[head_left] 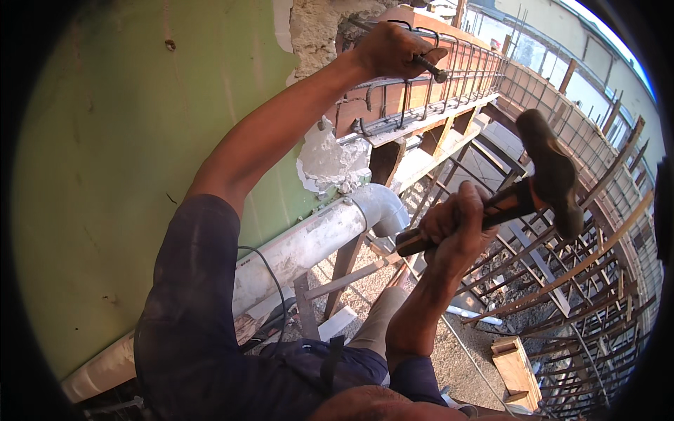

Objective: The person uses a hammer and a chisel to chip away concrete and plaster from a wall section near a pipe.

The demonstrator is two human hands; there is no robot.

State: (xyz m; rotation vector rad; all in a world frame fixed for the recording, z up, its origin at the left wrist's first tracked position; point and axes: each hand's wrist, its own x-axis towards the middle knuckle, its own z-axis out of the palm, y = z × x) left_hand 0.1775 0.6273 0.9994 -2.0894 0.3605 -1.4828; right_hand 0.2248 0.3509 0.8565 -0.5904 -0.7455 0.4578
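My left hand [399,50] is closed around a metal chisel [430,69] beside the broken edge of the wall. The chisel's struck end sticks out on the right of the fist, and its other end points at the rough, chipped concrete [316,35]. Lower and to the right, my right hand [458,223] grips the handle of a short-handled sledgehammer [554,175]. Its heavy dark head is raised in the air to the right, apart from the chisel. The handle is black and orange.
A green wall [140,140] fills the left side. Below my left arm runs a large grey pipe [309,245] with an elbow. A rebar cage [449,70] lies along a wooden form at the top. Timber and scaffold poles [590,309] stand at the right over gravel ground.
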